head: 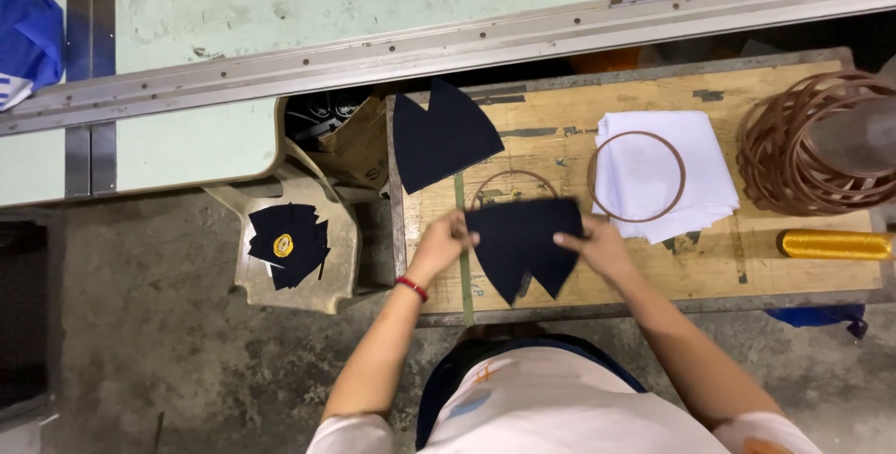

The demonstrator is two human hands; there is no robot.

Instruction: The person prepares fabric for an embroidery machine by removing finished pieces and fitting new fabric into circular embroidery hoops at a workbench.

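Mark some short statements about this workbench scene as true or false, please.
1. Both hands hold the dark navy notched fabric piece at its upper corners. True: the left hand and the right hand each pinch one side.
2. A thin brown ring lies on the folded white cloth. True.
3. The yellow thread spool stands upright on the left of the wooden bench. False: it lies on its side at the right end.
4. The pale plastic stool holds white cloth. False: it holds a pile of dark fabric pieces with a yellow emblem.
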